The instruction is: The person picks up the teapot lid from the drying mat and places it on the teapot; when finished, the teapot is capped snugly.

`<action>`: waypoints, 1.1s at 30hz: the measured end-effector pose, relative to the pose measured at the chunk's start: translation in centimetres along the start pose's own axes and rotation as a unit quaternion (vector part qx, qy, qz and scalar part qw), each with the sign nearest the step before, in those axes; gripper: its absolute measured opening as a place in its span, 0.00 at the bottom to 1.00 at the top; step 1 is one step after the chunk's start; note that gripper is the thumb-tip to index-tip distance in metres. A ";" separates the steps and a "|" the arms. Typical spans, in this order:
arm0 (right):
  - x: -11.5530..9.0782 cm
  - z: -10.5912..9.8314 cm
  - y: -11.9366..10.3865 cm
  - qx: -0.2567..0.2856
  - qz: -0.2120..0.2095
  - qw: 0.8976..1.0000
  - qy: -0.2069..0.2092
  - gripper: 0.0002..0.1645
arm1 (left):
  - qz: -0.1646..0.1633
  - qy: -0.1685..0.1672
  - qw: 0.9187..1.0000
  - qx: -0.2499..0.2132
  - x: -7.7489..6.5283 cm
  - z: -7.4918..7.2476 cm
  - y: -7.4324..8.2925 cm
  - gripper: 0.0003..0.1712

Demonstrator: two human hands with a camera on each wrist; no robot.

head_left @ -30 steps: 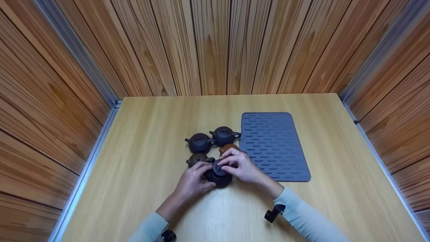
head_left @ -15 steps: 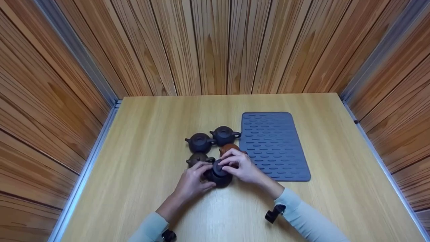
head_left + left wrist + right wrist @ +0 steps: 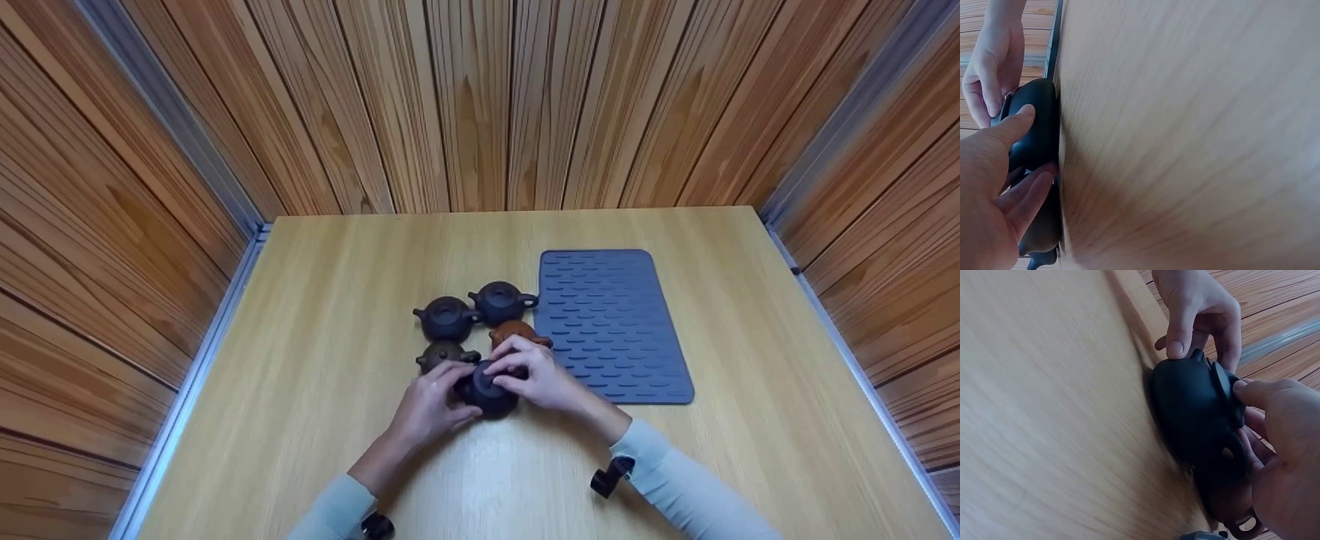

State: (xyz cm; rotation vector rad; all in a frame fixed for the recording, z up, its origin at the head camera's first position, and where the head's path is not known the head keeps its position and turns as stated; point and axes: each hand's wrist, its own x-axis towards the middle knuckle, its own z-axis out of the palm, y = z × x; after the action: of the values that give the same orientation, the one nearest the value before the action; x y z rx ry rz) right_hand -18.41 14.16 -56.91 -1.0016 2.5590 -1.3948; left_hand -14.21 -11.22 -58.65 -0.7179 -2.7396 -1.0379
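Observation:
A black teapot (image 3: 496, 405) stands on the table, its spout toward my left hand (image 3: 427, 405). That hand grips the pot's body from the left, thumb at the near side and fingers behind, around the spout. With my right hand (image 3: 538, 375) I pinch the black lid (image 3: 1225, 389) from above. In the right wrist view the lid sits at the pot's mouth, slightly tilted. The pot's handle points away under my right hand and is mostly hidden in the head view.
Close behind stand a brown teapot (image 3: 442, 354), a reddish-orange teapot (image 3: 511, 330) and two black teapots, the left one (image 3: 446, 321) and the right one (image 3: 501, 301). A dark grey ribbed mat (image 3: 611, 322) lies to the right. Wooden panels wall the table.
The lid in my right hand has come down onto the teapot's mouth. The right fingers shifted slightly with it; the left hand and the other teapots have stayed in place.

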 end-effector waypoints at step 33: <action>0.4 -2.2 -0.2 -0.020 -0.038 0.997 -0.060 0.18 | -0.030 -0.096 0.995 -0.008 1.1 -2.5 0.9 0.35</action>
State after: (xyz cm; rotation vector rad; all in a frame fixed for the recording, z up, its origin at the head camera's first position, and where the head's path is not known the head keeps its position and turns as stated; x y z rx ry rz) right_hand -19.38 15.49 -55.36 -1.1616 2.4971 -1.2630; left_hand -14.93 -11.86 -55.90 -0.7824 -2.9357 -1.0539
